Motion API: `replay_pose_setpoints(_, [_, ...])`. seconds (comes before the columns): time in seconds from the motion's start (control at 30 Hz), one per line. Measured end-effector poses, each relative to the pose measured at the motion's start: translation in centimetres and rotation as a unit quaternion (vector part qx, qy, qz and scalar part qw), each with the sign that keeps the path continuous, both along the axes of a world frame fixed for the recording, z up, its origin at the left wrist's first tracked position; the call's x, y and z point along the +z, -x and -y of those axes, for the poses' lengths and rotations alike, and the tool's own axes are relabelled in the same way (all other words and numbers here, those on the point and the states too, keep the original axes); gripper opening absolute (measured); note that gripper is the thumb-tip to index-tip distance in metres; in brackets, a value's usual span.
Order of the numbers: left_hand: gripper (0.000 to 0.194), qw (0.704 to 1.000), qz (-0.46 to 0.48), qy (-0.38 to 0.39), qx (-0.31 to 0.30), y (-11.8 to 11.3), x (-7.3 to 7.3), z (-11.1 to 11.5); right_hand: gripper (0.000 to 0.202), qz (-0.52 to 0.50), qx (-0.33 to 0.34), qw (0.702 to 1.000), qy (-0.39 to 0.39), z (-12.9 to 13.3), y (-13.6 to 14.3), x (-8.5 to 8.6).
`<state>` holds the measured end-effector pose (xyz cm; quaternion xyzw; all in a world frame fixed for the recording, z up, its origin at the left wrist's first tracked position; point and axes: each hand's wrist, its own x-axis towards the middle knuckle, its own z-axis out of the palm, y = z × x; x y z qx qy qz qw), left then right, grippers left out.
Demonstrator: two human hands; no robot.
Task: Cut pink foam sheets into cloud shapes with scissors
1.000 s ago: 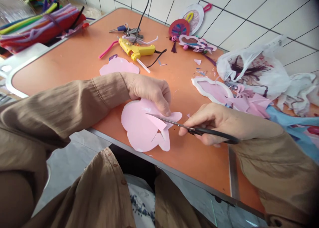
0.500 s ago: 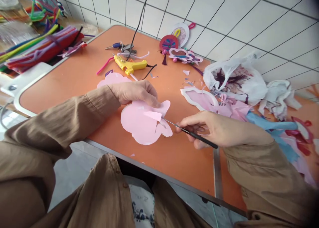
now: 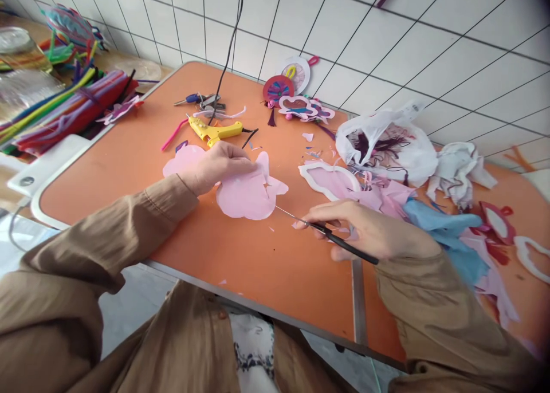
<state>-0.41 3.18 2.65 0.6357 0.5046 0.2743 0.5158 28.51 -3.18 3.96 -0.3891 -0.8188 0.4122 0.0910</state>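
My left hand (image 3: 226,165) pinches a pink, cloud-edged sheet (image 3: 244,197) between thumb and fingers, holding it over the orange table. Pointed flaps stick out on the sheet's right side around a small torn gap. Part of the pink piece (image 3: 184,159) also shows beyond my wrist; whether it is the same sheet is hidden. In my right hand (image 3: 348,227) is a slim black-handled tool, apparently scissors (image 3: 339,241) seen edge-on. Its thin metal tip points left, close to the sheet's lower right edge.
Behind my left hand lie a yellow glue gun (image 3: 215,130) and keys (image 3: 206,101). Finished-looking round ornaments (image 3: 278,89) rest against the tiled wall. To the right are a white plastic bag (image 3: 395,146), blue cloth (image 3: 447,232) and pink scraps. Pipe cleaners (image 3: 77,109) are heaped at left.
The pink sheet has turned and tilted in my left hand, its flaps now pointing up and right. The tool's tip has come away from between the flaps to the lower edge. The view has shifted.
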Motion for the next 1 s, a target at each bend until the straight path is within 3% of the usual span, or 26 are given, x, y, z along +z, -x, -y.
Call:
replay_pose_setpoints(0.1, [0.032, 0.994, 0.040, -0.094, 0.034, -0.1, -0.6, 0.5, 0.044, 0.060, 0.008, 0.997, 0.053, -0.2, 0.2, 0.2])
replay_pose_setpoints(0.17, [0.037, 0.975, 0.064, -0.201, 0.068, -0.1, -1.3, 0.8, 0.051, 0.166, -0.036, 0.985, 0.009, 0.0, 0.5, 0.0])
replay_pose_setpoints(0.23, [0.036, 0.940, 0.053, -0.331, 0.064, -0.1, -2.0, 1.0, 0.048, 0.251, -0.056, 0.966, -0.040, 0.5, 1.2, -0.4])
replay_pose_setpoints(0.27, [0.031, 0.911, 0.041, -0.408, 0.041, -0.1, -2.3, 1.0, 0.043, 0.269, -0.047, 0.960, -0.066, 0.8, 1.6, -0.6])
replay_pose_setpoints(0.33, [0.018, 0.817, 0.006, -0.576, -0.001, 0.0, -2.7, 1.0, 0.034, 0.284, -0.027, 0.951, -0.118, 1.5, 2.4, -1.1])
replay_pose_setpoints(0.43, [0.007, 0.690, -0.029, -0.722, -0.042, 0.1, -2.7, 0.9, 0.029, 0.294, -0.003, 0.937, -0.187, 2.2, 3.3, -1.4])
replay_pose_setpoints(0.53, [0.004, 0.619, -0.063, -0.780, -0.068, 0.3, -2.4, 1.0, 0.027, 0.296, 0.015, 0.928, -0.227, 2.6, 3.8, -1.4])
replay_pose_setpoints(0.63, [0.003, 0.582, -0.084, -0.804, -0.090, 0.3, -2.2, 1.1, 0.028, 0.303, 0.029, 0.924, -0.234, 2.8, 4.3, -1.4])
replay_pose_setpoints(0.7, [0.002, 0.579, -0.087, -0.806, -0.092, 0.2, -2.4, 1.1, 0.029, 0.318, 0.013, 0.923, -0.217, 2.9, 4.7, -1.6])
replay_pose_setpoints(0.77, [0.002, 0.603, -0.085, -0.789, -0.076, 0.0, -2.7, 1.0, 0.031, 0.322, -0.017, 0.929, -0.183, 2.9, 5.1, -2.0])
replay_pose_setpoints(1.0, [0.026, 0.788, -0.113, -0.605, -0.017, 0.0, -3.6, 0.7, 0.040, 0.179, -0.063, 0.979, -0.075, 2.1, 4.8, -3.3])
